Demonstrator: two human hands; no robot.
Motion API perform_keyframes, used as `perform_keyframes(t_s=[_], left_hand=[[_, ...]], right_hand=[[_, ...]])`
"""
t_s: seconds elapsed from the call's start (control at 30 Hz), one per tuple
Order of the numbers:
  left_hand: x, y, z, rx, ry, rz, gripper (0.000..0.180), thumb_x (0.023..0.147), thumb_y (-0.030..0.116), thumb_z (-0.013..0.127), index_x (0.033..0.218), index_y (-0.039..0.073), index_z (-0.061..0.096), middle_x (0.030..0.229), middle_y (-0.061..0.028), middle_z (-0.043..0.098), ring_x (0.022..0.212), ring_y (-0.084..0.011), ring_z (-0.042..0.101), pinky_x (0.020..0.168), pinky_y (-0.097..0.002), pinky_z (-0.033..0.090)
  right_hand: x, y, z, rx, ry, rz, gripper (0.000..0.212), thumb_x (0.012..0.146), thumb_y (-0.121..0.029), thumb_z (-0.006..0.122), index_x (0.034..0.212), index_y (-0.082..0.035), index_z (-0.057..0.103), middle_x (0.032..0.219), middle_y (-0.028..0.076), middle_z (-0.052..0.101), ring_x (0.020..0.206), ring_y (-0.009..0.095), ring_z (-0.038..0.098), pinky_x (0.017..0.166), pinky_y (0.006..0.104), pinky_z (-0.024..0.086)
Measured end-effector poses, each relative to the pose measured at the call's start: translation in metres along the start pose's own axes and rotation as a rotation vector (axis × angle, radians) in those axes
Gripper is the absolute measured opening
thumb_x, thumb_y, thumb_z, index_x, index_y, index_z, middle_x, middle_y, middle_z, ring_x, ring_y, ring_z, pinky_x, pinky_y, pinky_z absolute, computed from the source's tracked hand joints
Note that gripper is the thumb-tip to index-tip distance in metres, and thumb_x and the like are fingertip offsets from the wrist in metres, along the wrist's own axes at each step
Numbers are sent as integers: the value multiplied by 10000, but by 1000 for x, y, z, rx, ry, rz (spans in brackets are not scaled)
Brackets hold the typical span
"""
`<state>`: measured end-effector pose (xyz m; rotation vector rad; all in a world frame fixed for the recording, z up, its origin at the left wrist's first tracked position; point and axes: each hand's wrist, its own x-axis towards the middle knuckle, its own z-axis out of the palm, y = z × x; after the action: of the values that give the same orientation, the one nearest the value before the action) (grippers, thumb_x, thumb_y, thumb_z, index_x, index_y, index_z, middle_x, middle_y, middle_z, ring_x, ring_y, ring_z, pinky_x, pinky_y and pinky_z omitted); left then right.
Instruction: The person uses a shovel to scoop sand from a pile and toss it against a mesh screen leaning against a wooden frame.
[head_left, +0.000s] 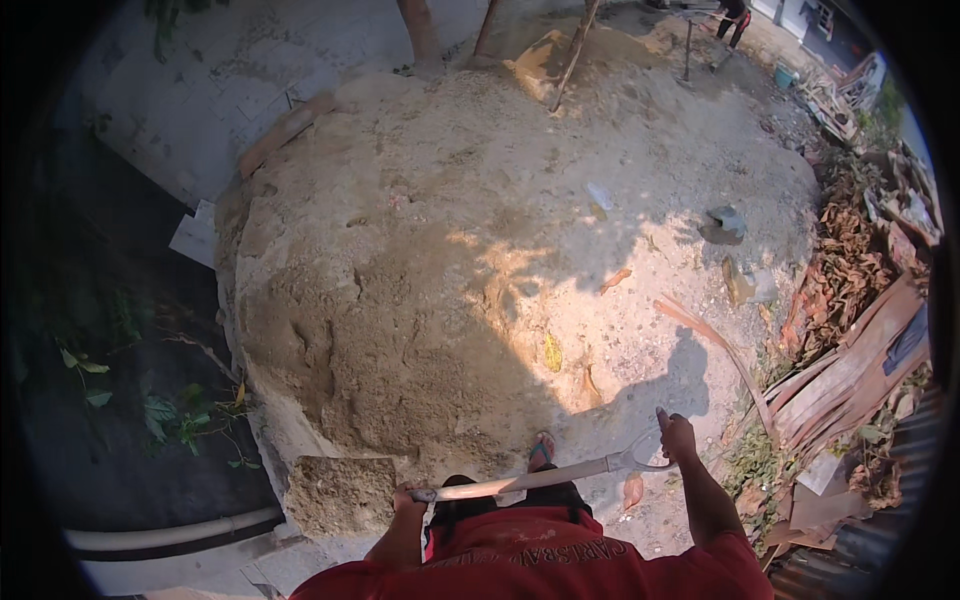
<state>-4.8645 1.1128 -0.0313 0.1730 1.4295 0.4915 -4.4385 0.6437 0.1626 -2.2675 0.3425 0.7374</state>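
Observation:
Across my body lies a shovel with a pale wooden shaft [520, 481] and a grey D-shaped handle [637, 452]. Its broad blade, to the left, is covered by a load of damp brown sand [340, 496]. My left hand [406, 499] is closed round the lower shaft, close to the blade. At the other end, my right hand [678, 438] grips the D-handle, with the thumb pointing up. In front of me spreads a wide mound of sandy soil [400, 330], dug away and darker on its near left side. One sandalled foot [542, 450] shows beyond the shaft.
To the left, past a ledge, is a dark lower area with a pale pipe [175, 535] and leafy twigs [190, 420]. Dry leaves and bark sheets [850, 360] are heaped along the right. Tree trunks [418, 28] rise at the back; another person [735, 22] stands far right.

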Motion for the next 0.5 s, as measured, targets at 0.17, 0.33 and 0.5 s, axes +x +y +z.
perform_keyframes(t_s=[0.17,0.33,0.5], left_hand=[[-3,11,67,-105,120,50,136,812,171,464,689,119,439,680,-51,504,630,-234,498,687,-419,463],[38,6,182,-421,192,-32,189,862,181,426,677,152,407,630,-2,432,578,-172,418,635,-366,425],[106,11,242,-573,161,-47,167,860,190,425,698,158,399,651,13,421,615,-164,426,661,-370,412]], right_hand=[[84,-153,-11,-237,-42,-285,590,903,-507,479,719,52,530,490,124,497,397,209,555,377,322,439],[192,-260,-18,-341,-105,-402,655,875,-560,482,739,77,558,523,165,543,419,246,582,411,342,481],[250,-386,-10,-332,-154,-378,686,848,-599,497,794,79,576,560,156,567,429,243,588,406,329,491]])
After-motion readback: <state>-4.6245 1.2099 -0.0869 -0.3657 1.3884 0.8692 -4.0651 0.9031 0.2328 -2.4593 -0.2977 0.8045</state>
